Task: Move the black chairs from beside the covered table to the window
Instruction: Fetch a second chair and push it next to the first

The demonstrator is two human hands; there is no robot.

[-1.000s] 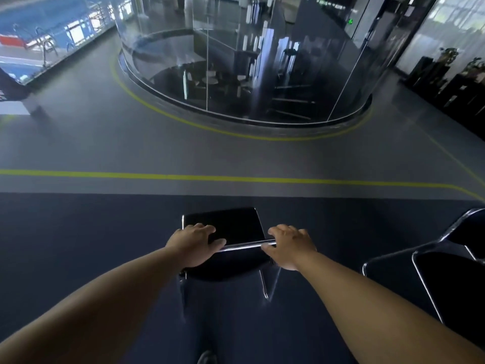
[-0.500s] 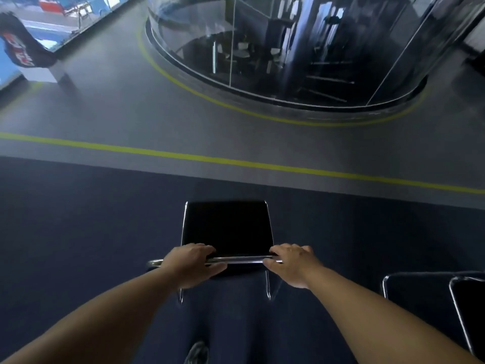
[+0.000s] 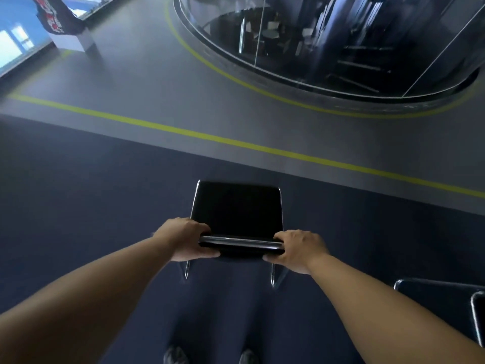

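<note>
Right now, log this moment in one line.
left hand: grips top rail | right hand: grips top rail | black chair: over dark carpet

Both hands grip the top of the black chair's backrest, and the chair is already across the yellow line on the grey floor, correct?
Not quite. The left hand and right hand do grip the black chair by its backrest top, but the chair is short of the yellow line, over the dark blue carpet; the head view shows it.
</note>
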